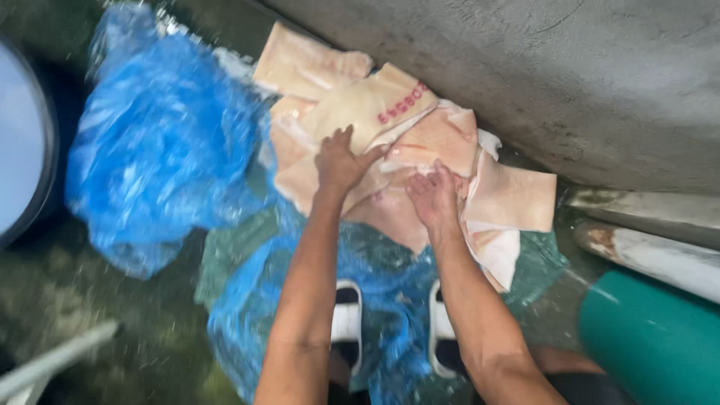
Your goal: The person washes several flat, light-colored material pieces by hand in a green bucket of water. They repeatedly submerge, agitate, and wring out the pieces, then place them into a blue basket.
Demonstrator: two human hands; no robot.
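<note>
Several pale pinkish slabs (375, 105) lie stacked and overlapping on blue plastic sheeting against a grey wall. My left hand (341, 161) rests palm down with fingers spread on the middle of the pile. My right hand (433, 196) presses on a slab just to the right, fingers curled at the edge of a lower slab (510, 199). One top slab bears red printed marks. The frame is blurred, so I cannot see whether either hand truly grips anything.
A crumpled blue plastic sheet (161, 146) lies left of the pile and under my feet in white sandals (346, 319). A grey concrete wall (562, 67) rises behind. A teal drum (652, 341) stands at the right, a dark round container (22, 135) at the left.
</note>
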